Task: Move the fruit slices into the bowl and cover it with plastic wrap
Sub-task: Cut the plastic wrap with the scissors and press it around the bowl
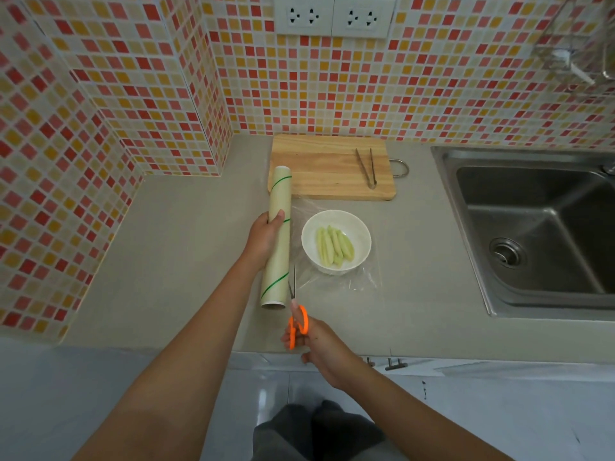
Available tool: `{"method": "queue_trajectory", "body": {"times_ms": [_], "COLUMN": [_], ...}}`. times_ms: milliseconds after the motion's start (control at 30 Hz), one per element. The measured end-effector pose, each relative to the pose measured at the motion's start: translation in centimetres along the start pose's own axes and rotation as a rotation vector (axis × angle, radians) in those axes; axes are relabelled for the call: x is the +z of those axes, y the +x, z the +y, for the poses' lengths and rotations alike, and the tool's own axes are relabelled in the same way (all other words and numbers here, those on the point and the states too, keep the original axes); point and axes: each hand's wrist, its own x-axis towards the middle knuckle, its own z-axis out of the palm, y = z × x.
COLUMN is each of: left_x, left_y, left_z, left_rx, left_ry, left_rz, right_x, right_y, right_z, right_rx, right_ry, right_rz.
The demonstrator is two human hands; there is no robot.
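Here, left to right:
Left hand (pixel 266 232): fingers curled round the middle of the roll, holding it down on the worktop (pixel 173 247).
Roll of plastic wrap (pixel 278 237): lies lengthways just left of the bowl; a stiff tube, light by the look of it, best held mid-length as it is now.
Scissors (pixel 297 314): orange handles gripped in the right hand (pixel 316 347), blades pointing away and slightly parted at the near edge of the sheet, just beside the roll.
Sheet of wrap (pixel 346 282): drawn from the roll across the bowl and lying on the worktop around it; thin, limp and clingy, likely to fold onto itself once cut, so it wants taking by its corners and keeping taut.
Bowl (pixel 361 241): white, upright on the worktop, near the board; probably breakable, steady enough to press wrap around its rim.
Fruit slices (pixel 334 246): pale green, all lying inside the bowl; soft and wet, I judge.
Cutting board (pixel 319 168): wooden, behind the bowl, with tongs (pixel 366 169) resting on it.
Sink (pixel 532 227): far right, cut off by the frame edge.
Hard to make out: the sheet's far edges and whether it touches the bowl's rim all round; whether the blades have begun to cut.
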Motion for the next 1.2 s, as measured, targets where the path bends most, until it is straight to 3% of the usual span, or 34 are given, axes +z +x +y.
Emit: {"method": "queue_trajectory", "body": {"times_ms": [367, 533, 700, 1200], "left_x": [-0.2, 0.0, -0.1, 0.3], "left_y": [0.4, 0.7, 0.7, 0.9], "left_z": [0.2, 0.1, -0.3, -0.3], "left_rx": [-0.013, -0.01, -0.014, -0.023], "left_ry": [-0.052, -0.023, 0.008, -0.001], "left_rz": [-0.032, -0.024, -0.023, -0.021], "right_x": [0.7, 0.6, 0.5, -0.2], "right_y": [3.0, 2.5, 2.9, 4.4], "right_z": [0.3, 1.1, -0.2, -2.2], "right_rx": [-0.065, -0.259, -0.208, -0.311], "right_ry": [0.001, 0.047, 0.06, -0.052], "right_rz": [0.072, 0.078, 0.065, 0.125]}}
